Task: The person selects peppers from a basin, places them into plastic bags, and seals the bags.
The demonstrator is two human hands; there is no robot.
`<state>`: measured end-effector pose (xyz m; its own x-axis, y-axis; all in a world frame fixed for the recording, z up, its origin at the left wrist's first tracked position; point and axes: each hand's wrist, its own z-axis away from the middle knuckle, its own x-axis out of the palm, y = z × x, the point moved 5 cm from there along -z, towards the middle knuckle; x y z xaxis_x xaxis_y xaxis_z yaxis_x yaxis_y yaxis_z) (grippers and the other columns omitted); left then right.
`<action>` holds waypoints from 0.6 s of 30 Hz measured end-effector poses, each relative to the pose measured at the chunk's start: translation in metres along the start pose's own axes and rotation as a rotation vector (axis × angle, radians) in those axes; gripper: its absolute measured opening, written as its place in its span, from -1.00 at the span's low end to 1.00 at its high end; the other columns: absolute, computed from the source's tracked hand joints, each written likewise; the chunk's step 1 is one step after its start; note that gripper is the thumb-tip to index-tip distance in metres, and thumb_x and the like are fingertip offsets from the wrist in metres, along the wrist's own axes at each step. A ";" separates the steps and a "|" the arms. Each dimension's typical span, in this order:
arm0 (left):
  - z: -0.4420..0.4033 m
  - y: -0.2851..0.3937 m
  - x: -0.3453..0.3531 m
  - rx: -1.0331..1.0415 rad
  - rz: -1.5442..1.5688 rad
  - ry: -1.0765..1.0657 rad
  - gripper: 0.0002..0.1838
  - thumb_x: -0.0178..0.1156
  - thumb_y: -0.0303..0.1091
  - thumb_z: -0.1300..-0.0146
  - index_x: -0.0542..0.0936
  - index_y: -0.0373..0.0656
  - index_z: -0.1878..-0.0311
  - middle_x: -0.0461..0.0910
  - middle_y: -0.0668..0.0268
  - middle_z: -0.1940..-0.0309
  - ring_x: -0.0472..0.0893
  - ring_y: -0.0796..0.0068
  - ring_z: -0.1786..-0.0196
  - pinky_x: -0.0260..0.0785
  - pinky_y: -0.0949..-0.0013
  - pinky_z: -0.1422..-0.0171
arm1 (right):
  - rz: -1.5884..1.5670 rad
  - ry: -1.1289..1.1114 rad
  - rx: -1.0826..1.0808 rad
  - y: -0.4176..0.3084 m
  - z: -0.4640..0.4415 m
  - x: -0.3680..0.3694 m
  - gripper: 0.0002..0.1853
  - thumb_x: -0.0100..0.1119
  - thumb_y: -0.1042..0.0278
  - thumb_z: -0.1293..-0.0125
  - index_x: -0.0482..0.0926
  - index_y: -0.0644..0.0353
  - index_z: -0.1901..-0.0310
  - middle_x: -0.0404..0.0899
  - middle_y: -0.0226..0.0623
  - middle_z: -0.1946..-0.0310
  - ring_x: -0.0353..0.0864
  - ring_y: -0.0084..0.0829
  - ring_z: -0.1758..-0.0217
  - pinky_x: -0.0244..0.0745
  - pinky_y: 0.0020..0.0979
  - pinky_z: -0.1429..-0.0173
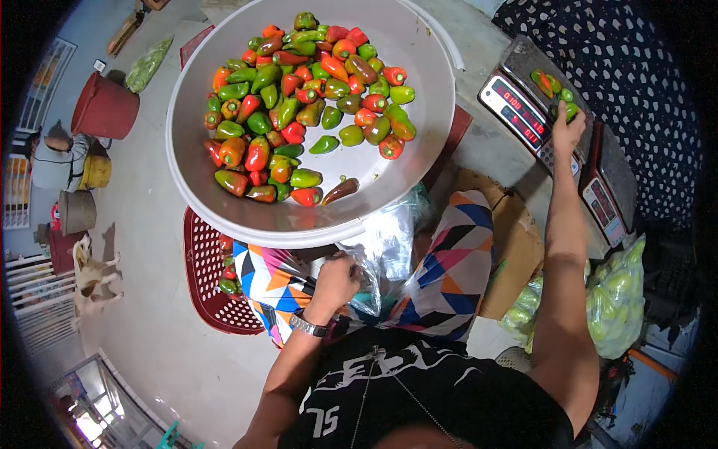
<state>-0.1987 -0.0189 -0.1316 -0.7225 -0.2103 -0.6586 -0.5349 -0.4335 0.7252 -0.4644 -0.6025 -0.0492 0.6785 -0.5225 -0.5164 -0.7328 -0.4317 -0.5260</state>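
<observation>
My right hand (pixel 568 133) is over the platform of a digital scale (pixel 516 112) at the upper right, its fingers closed round a green pepper (pixel 571 110). More green and orange-red peppers (pixel 544 82) lie on the platform beside it. My left hand (pixel 338 280) is closed at the rim of a clear plastic bag (pixel 364 288) in front of my lap. A large round basin (pixel 404 168) full of red, green and brownish peppers (pixel 288 112) stands just beyond my left hand.
A red perforated basket (pixel 206 277) with some peppers stands left of my knee. A second scale (pixel 602 202), filled plastic bags (pixel 617 299) and a cardboard box (pixel 516 239) are at the right. At the far left are a dog (pixel 91 277), a red tub (pixel 106 106) and a person (pixel 56 163).
</observation>
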 end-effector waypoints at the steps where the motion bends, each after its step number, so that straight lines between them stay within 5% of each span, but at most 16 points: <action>1: 0.000 0.000 0.000 0.002 -0.011 -0.009 -0.87 0.28 -0.47 -0.09 0.63 -0.34 0.32 0.63 -0.13 0.28 0.63 -0.21 0.16 0.50 -0.11 0.02 | 0.026 -0.026 -0.039 -0.005 0.001 0.000 -0.41 0.31 -0.12 -0.38 0.55 0.30 -0.12 0.58 0.21 -0.02 0.50 0.10 -0.20 0.36 -0.01 -0.31; 7: -0.002 0.008 -0.006 0.014 -0.046 -0.039 -0.88 0.27 -0.48 -0.08 0.63 -0.33 0.32 0.64 -0.13 0.29 0.63 -0.19 0.14 0.50 -0.10 0.00 | -0.012 -0.110 -0.040 -0.009 -0.003 -0.012 -0.41 0.32 -0.11 -0.40 0.54 0.32 -0.14 0.61 0.09 -0.03 0.56 -0.04 -0.20 0.36 -0.12 -0.34; 10: -0.001 0.011 -0.007 0.028 -0.041 -0.046 -0.88 0.27 -0.49 -0.08 0.63 -0.33 0.31 0.64 -0.12 0.28 0.63 -0.19 0.14 0.50 -0.09 0.00 | -0.287 -0.225 0.119 0.003 -0.010 -0.014 -0.39 0.34 -0.13 -0.39 0.55 0.31 -0.15 0.64 -0.05 -0.01 0.57 -0.24 -0.15 0.36 -0.27 -0.33; 15: 0.000 0.003 -0.003 0.047 -0.011 0.014 -0.88 0.27 -0.49 -0.08 0.63 -0.32 0.30 0.64 -0.11 0.28 0.63 -0.19 0.14 0.49 -0.10 0.00 | -0.467 0.137 0.172 0.021 -0.049 -0.052 -0.47 0.51 0.02 -0.28 0.59 0.32 -0.04 0.65 -0.23 0.09 0.61 -0.41 0.09 0.50 -0.36 -0.08; 18: 0.001 -0.005 0.000 -0.047 -0.045 -0.099 -0.60 0.23 -0.52 -0.12 0.70 -0.18 -0.07 0.68 -0.12 0.04 0.64 -0.16 -0.07 0.51 0.00 -0.20 | -0.688 0.296 0.417 0.053 -0.066 -0.073 -0.47 0.57 0.14 -0.24 0.58 0.33 -0.07 0.65 -0.26 0.09 0.62 -0.46 0.10 0.53 -0.42 -0.03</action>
<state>-0.1967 -0.0154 -0.1353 -0.7394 -0.1030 -0.6654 -0.5483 -0.4814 0.6838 -0.5563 -0.6358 0.0054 0.8812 -0.4388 0.1759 -0.0445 -0.4473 -0.8933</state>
